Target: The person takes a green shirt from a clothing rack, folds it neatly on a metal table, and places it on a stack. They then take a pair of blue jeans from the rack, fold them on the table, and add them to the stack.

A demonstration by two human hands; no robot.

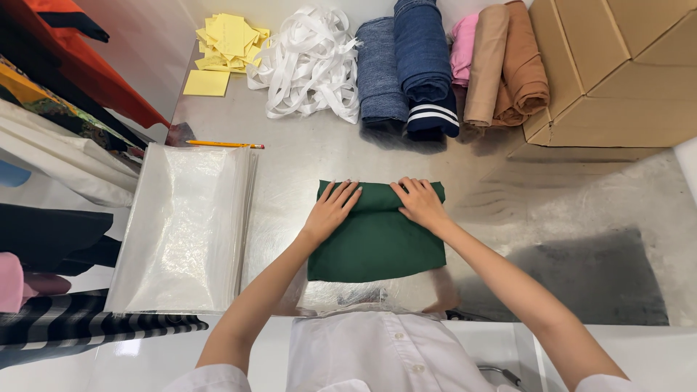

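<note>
A folded dark green cloth (377, 247) lies on the shiny metal table (305, 152) in front of me. Its far edge is rolled over into a thick fold. My left hand (332, 209) rests flat on the left part of that roll, fingers spread and pointing away from me. My right hand (420, 203) presses on the right part of the roll, fingers curled over it. Both hands touch the cloth.
A stack of clear plastic bags (181, 229) lies at the left with a yellow pencil (221, 144) beyond it. At the back are yellow paper slips (221, 47), white ribbon (308, 62), rolled fabrics (421, 69) and cardboard boxes (617, 72). Hanging garments (51, 109) line the left side.
</note>
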